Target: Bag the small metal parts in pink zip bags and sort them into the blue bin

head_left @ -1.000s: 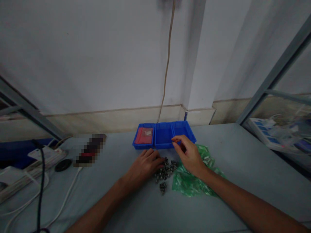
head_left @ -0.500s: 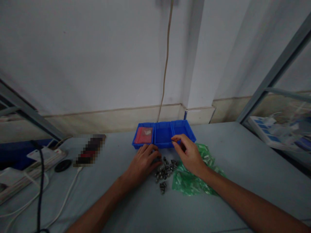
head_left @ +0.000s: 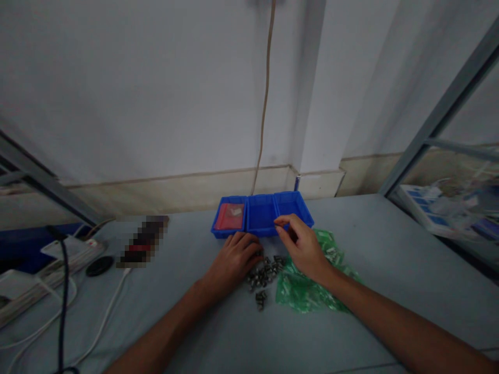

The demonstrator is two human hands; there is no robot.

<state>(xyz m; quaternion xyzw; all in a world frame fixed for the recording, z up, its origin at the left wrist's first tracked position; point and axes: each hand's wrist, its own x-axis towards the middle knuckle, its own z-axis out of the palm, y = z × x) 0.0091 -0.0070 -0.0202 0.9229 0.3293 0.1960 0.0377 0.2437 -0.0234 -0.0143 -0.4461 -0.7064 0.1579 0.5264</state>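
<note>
Counting what lies here: three blue trays in a row, one red packet in the leftmost, one large heap and one small heap of metal parts before them, one green bag. The left hand, loosely curled, is at the large heap's edge, its grip hidden; the right hand has thumb and forefinger close together, pinching what, I cannot tell.

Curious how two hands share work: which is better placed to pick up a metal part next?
Probably the left hand: it is right beside the metal parts. The right hand is at the blue tray, its fingers pinched together, perhaps holding one.
</note>
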